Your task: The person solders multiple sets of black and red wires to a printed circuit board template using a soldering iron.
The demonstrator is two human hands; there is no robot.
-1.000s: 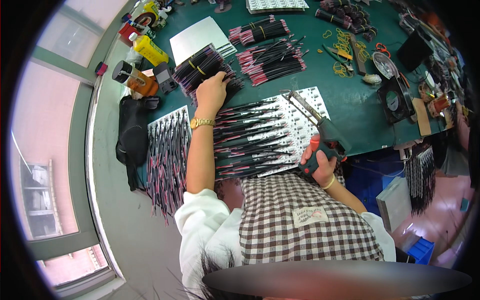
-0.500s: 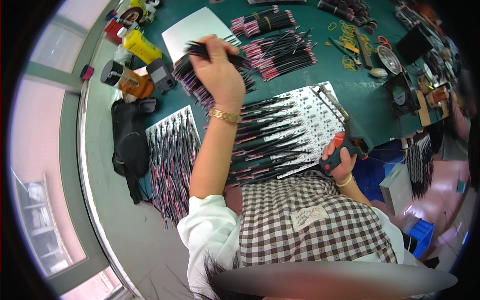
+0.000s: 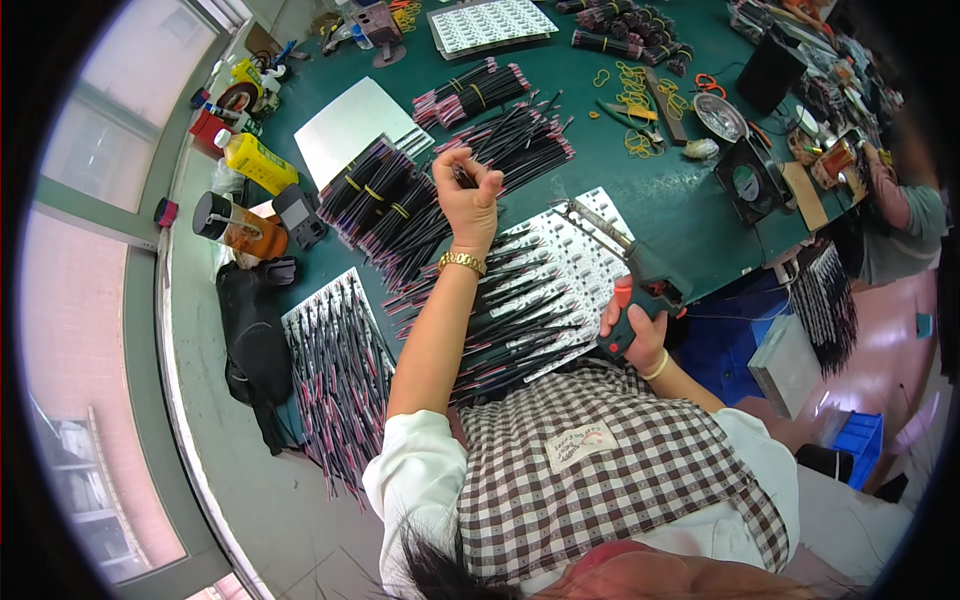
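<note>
In my head view, the right hand (image 3: 646,340) wraps its fingers round a soldering gun (image 3: 650,298), barrel over 1 white board (image 3: 590,255) bearing black wires (image 3: 515,300). The left hand's (image 3: 467,207) fingers curl half-open near bundled wires (image 3: 378,195); I can't tell their grip.

Head-worn view (fisheye), facing down, close over table (image 3: 690,205)
</note>
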